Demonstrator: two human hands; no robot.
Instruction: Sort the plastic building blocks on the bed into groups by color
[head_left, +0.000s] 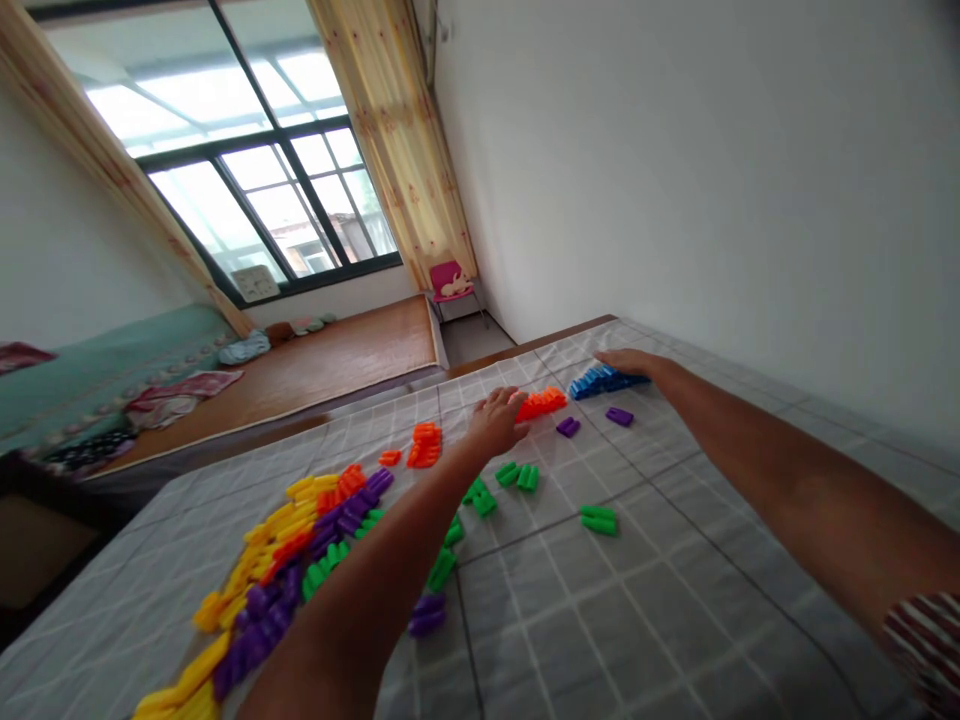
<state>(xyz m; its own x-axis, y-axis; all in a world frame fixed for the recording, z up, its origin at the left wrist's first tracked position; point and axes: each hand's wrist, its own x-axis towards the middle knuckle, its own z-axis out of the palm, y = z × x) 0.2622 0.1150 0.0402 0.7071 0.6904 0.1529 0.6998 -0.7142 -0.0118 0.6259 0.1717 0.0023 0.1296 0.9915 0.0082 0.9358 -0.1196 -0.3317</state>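
1. Currently, the left hand [497, 422] is loosely curled, its grip unclear, beside a row of bright orange, tube-shaped plastic pieces [545, 403] at its two o'clock.
2. The right hand [628, 362] lies along ridged blue plastic pieces [595, 382] at its eight o'clock; its grip is hidden.

A heap of pieces [283, 540] lies left on the cloth [637, 620], loose pieces [598, 519] to its right. Behind stands a low platform [367, 350], a chair [444, 272] by its far right corner.
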